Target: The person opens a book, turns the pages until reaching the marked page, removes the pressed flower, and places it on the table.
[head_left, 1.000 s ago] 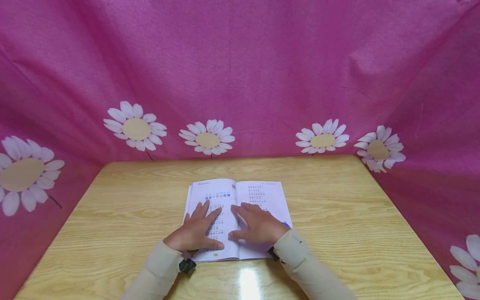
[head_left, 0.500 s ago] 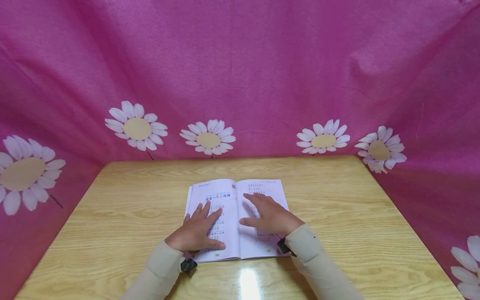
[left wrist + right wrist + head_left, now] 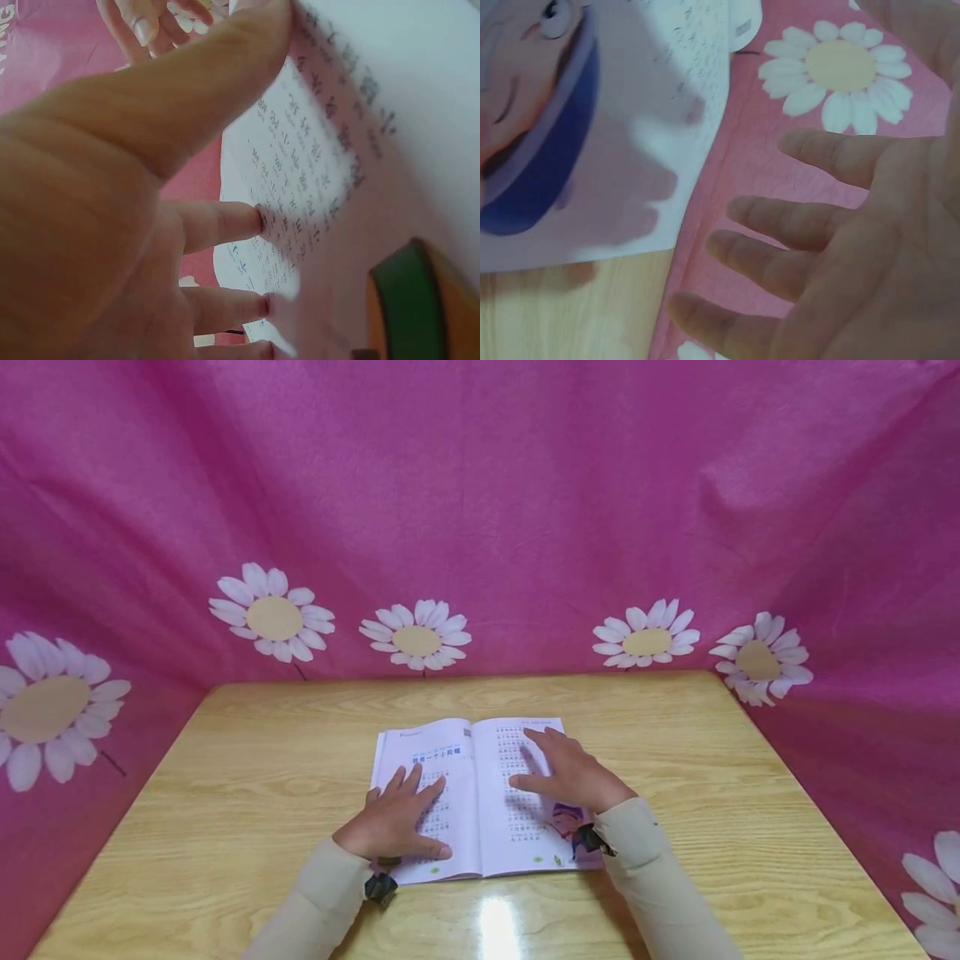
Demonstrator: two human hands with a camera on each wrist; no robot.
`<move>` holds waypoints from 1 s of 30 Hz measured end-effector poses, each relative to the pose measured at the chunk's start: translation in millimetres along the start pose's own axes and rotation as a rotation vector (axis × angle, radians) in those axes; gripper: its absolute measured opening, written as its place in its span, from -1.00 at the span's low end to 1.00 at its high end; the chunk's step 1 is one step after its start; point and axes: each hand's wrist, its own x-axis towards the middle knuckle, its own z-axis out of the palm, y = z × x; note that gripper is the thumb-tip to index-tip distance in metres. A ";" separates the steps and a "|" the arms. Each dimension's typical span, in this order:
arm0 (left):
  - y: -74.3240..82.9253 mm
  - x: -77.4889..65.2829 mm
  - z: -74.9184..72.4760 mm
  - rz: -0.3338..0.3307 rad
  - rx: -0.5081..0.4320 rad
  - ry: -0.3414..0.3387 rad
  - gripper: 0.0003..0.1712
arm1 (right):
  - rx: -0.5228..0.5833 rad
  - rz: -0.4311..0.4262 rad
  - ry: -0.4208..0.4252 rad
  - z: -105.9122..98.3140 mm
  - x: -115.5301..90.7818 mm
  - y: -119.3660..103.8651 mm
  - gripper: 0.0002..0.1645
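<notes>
An open book (image 3: 491, 852) with printed Chinese text lies on the wooden table, its spine running away from me. My left hand (image 3: 397, 822) is spread over the left page; in the left wrist view its fingertips (image 3: 259, 221) touch the paper. Over the right page is my right hand (image 3: 577, 777), fingers extended and apart. The right wrist view shows a gap between its fingers (image 3: 780, 221) and the page. A cartoon figure (image 3: 567, 820) is printed at the lower right of that page, partly hidden by the right wrist. Neither hand grips anything.
The wooden table (image 3: 262, 777) extends around the book on all sides. A pink cloth (image 3: 525, 510) with large white daisies hangs behind it and at both sides. Dark wrist cameras (image 3: 380, 887) sit at both cuffs.
My right hand has moved from near the spine toward the right, sliding off the book's middle and uncovering text and the cartoon figure. The left hand stays nearly still.
</notes>
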 end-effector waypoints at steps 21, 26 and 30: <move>-1.5 5.6 -0.2 -0.012 0.005 0.016 0.18 | -0.009 0.122 -0.025 3.4 8.9 27.9 0.29; -2.7 6.4 0.0 -0.004 0.017 0.020 0.19 | 0.002 0.148 -0.037 6.1 8.9 28.5 0.32; -2.6 7.1 -0.6 -0.008 0.024 0.014 0.20 | -0.027 0.149 -0.044 6.8 8.9 27.9 0.33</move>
